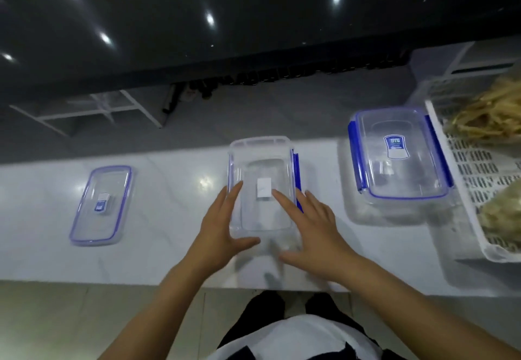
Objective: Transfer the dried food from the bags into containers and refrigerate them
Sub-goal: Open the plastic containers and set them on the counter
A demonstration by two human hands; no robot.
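Both hands — left hand [225,220], right hand [307,230] — flat-fingered against clear container [262,159], near wall perhaps blurred.

Open clear container [263,187] sitting upright, mid-counter. Its lid [101,204] lying flat, well left. Second lidded container [400,156] standing right, touching white basket [451,179] holding dried food [487,117].

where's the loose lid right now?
The loose lid lies flat on the white counter at the left of the head view, apart from the open container between the hands.
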